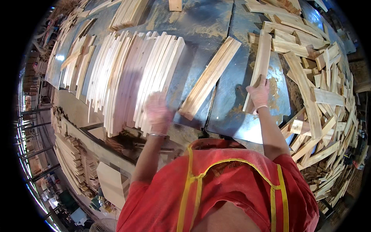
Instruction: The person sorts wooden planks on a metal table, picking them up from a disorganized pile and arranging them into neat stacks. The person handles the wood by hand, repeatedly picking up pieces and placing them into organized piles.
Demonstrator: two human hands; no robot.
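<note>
Bumping the overhanging plank row [123,77], the left hand [158,114] — blurred, grip unclear — could tip it off the tabletop [236,87]'s near edge; the right hand [260,94] grips a board [262,56].

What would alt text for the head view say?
A person's right hand holds a wooden board over a bluish worktable; the blurred left hand is at closely packed boards. Another board lies between the hands; jumbled wood pieces lie at right.

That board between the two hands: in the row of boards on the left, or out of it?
Out: the board lies apart, with tabletop showing between it and the row.
</note>
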